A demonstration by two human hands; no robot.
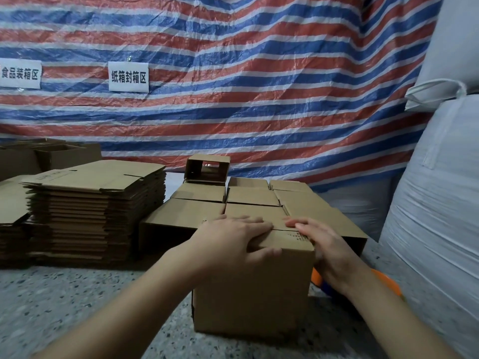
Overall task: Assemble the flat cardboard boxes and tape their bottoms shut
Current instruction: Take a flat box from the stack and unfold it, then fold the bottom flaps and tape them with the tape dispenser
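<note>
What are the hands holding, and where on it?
The box. The left hand presses flat on its top flaps with the thumb down the front; the right hand rests on its top right edge, fingers straight.

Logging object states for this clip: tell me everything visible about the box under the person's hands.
The box is plain brown corrugated cardboard, erected and standing upright on the speckled floor before rows of other assembled boxes. Its upward flaps are folded shut, with no tape visible on the seam. The left hand presses flat on top; the right hand rests on its right top edge.
</note>
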